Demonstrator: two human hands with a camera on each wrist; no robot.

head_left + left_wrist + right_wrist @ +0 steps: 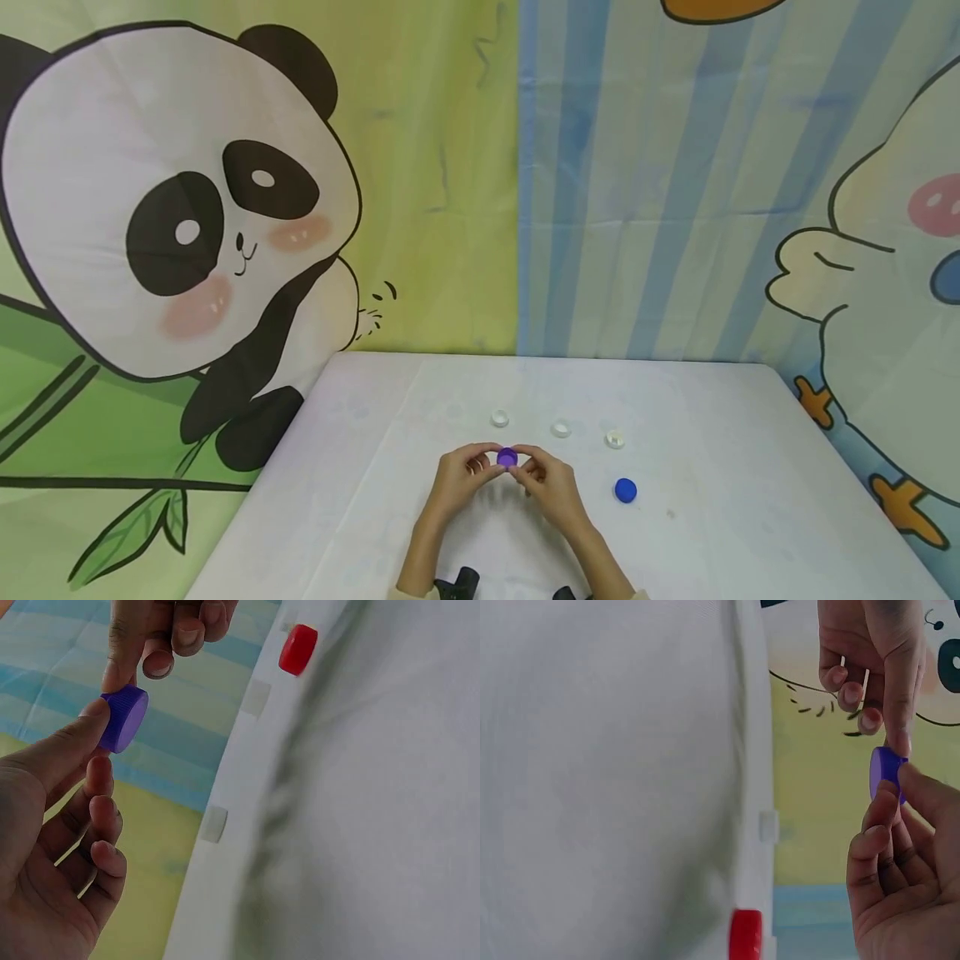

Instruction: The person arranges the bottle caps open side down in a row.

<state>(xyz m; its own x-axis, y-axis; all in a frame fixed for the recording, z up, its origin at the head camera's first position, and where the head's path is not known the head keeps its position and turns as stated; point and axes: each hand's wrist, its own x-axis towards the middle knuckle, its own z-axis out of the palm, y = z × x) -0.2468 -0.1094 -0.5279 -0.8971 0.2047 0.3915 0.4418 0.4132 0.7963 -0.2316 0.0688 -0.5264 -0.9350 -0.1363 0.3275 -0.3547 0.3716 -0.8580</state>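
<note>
Both hands pinch a purple bottle cap (507,457) between them, raised over the white table, its hollow side facing the head camera. My left hand (462,482) holds its left edge with thumb and forefinger. On the opposite edge, my right hand (551,490) grips it the same way. Ribbing shows on the side of the purple cap (124,718) in the left wrist view. The other fingers of the left hand (56,847) and right hand (907,877) are loosely bent. A red cap (298,649) stands on the table, mostly hidden by the right hand in the head view.
On the table (360,500), a blue cap (626,490) lies right of the right hand. Farther back are a white cap (499,418), a second white cap (561,428) and an off-white cap (615,439). A printed curtain (442,208) hangs behind.
</note>
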